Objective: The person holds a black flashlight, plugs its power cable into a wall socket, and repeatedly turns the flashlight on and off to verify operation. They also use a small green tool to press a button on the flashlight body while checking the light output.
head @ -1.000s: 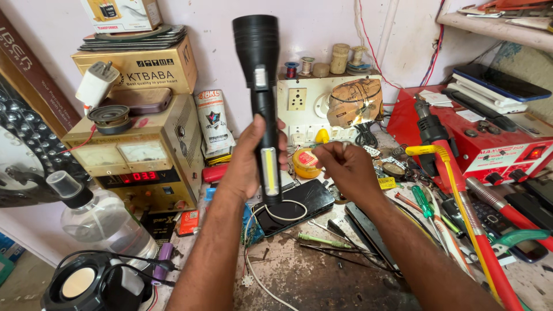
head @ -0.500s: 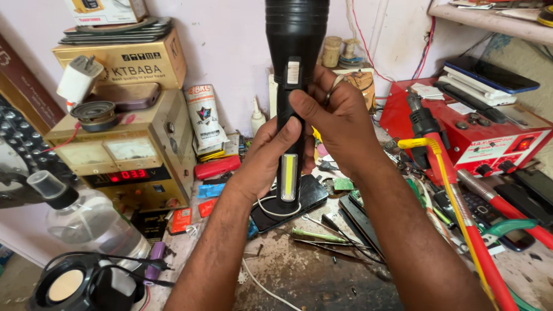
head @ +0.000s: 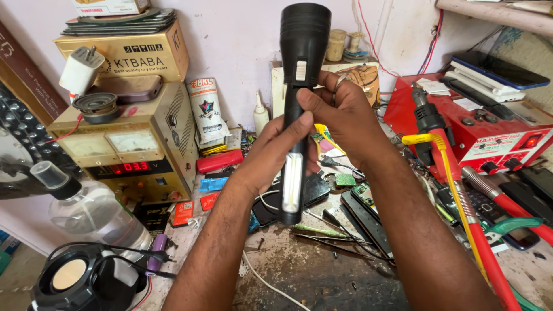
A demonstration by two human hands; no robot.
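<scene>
Torch [head: 300, 86], black and upright, sits above the middle of the cluttered bench [head: 322, 276], clamped in both grips: left hand [head: 271, 152] around the lower body, right hand [head: 340, 112] around the middle. Left stands a power supply [head: 138, 155] with a red display, right a red box [head: 489, 132]. Loose tools [head: 328, 230] lie beneath.

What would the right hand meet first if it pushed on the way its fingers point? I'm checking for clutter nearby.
The right hand points leftward, and its fingers already lie on the black flashlight. Past that, probably the left hand, though depth is unclear.
</scene>
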